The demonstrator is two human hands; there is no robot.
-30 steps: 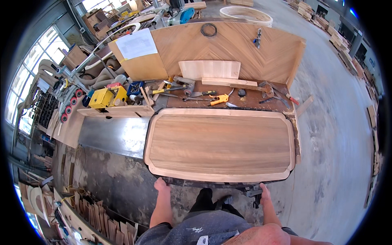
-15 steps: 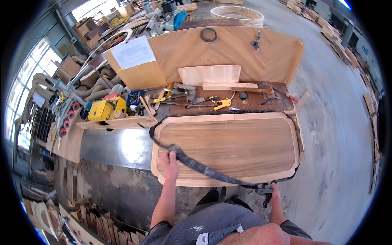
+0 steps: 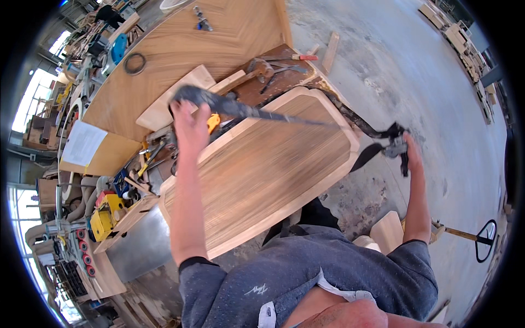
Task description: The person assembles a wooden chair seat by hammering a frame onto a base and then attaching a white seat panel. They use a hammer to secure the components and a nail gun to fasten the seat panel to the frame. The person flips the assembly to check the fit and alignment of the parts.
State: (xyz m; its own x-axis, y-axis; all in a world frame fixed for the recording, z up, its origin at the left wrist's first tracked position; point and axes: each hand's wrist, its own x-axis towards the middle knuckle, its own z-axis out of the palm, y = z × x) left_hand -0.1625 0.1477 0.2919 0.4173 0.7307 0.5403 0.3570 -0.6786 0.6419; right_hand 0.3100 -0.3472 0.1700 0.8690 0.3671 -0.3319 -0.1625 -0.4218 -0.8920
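A long black strap (image 3: 240,107) crosses above a wooden panel (image 3: 268,158) with a pale, rounded-corner border. My left hand (image 3: 191,128) is closed on the strap's end, raised over the panel's far left part. Out past the panel's right end, my right hand (image 3: 414,154) grips the strap's metal ratchet buckle (image 3: 395,147). Strap lengths run from the buckle towards the panel's right end. An orange-yellow tool (image 3: 214,121) shows partly behind my left hand.
Behind the panel, the bench holds a wooden mallet (image 3: 261,69), a red-handled tool (image 3: 304,57) and pale boards (image 3: 178,98). A large veneered panel (image 3: 219,41) stands at the back. Yellow boxes (image 3: 106,215) sit at left. A floor-standing black loop on a handle (image 3: 485,240) is at right.
My left hand has swung up and away with the strap's end. My right hand has carried the buckle outward from the panel's near right corner. The whole view has turned.
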